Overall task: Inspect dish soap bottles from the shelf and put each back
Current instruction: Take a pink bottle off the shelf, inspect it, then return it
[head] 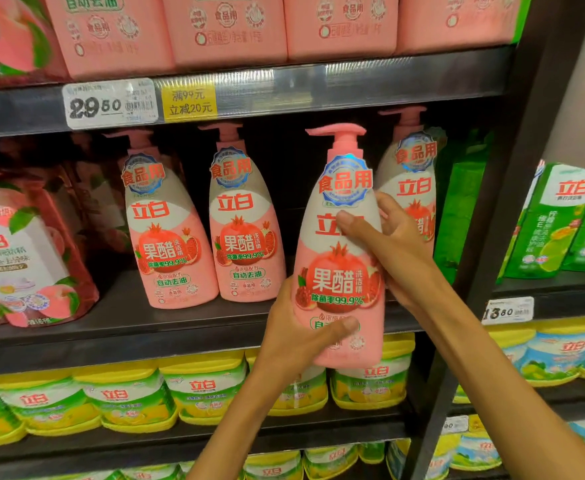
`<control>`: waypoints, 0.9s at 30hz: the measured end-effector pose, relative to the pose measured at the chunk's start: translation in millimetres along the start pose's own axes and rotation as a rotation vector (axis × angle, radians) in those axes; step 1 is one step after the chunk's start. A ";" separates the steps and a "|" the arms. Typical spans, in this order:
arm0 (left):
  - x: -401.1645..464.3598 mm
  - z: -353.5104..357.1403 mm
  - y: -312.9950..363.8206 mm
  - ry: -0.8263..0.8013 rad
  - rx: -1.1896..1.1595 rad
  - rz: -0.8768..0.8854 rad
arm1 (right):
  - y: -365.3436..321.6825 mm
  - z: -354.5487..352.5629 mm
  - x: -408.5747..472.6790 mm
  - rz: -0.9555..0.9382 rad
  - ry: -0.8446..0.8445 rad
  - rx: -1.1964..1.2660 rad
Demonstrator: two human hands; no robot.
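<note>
Supermarket shelving, dark boards; middle shelf (180, 327) stocked with pink pump bottles. Held bottle (341, 251) upright, lifted clear in front of the shelf's front edge, toward its right end, label facing the camera; pump head (336, 131) pointing left. Left hand (294, 337) gripping the bottle's lower part, thumb curled across the label near the base; right hand (388, 244) gripping the upper right side, thumb pressed on the red logo, fingers wrapped behind. Three matching shelf bottles (169, 244) standing on the board: two left of the held one, one (412, 188) partly hidden behind it and the right hand. Price tag (111, 103) and yellow promotion tag (188, 100) on the front edge of the board above; pink boxes (228, 29) above that; yellow-lidded tubs (128, 396) on the board below; green cartons (554, 220) in the neighbouring bay at right.
</note>
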State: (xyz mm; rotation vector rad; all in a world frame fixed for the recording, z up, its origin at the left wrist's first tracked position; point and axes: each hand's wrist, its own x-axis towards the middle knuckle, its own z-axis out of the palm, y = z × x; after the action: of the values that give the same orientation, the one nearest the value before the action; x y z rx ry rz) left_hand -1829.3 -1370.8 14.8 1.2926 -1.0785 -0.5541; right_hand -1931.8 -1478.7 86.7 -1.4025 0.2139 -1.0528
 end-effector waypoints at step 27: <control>41.9 35.3 -29.4 0.650 0.770 0.290 | 39.9 8.8 42.2 -0.219 0.162 -0.238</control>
State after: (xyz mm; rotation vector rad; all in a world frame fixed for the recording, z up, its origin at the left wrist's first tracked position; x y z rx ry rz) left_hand -1835.0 -1430.3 -2.4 1.7542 -0.9089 0.5435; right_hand -1883.4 -1509.1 73.1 -1.5803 0.3181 -1.3592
